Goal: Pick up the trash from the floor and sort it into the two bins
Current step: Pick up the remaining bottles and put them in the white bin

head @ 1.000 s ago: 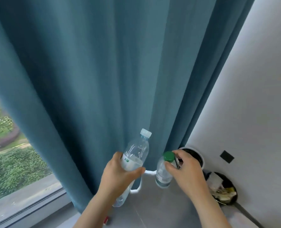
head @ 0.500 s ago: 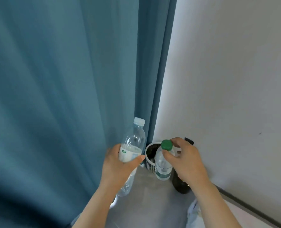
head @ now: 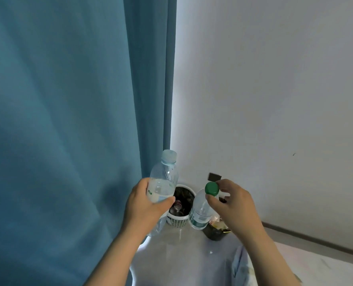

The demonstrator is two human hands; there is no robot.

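The left hand (head: 144,206) is wrapped round the middle of a clear bottle (head: 165,178), held upright. The right hand (head: 234,205) pinches a green-capped bottle (head: 200,211) at the neck, thumb and fingers curled. Both bottles are held off the floor (head: 181,256) near the white bin (head: 177,221) and dark bin (head: 213,234), which stand side by side in the corner with the curtain (head: 68,120) close on the left, the wall (head: 274,100) behind and bare floor in front.
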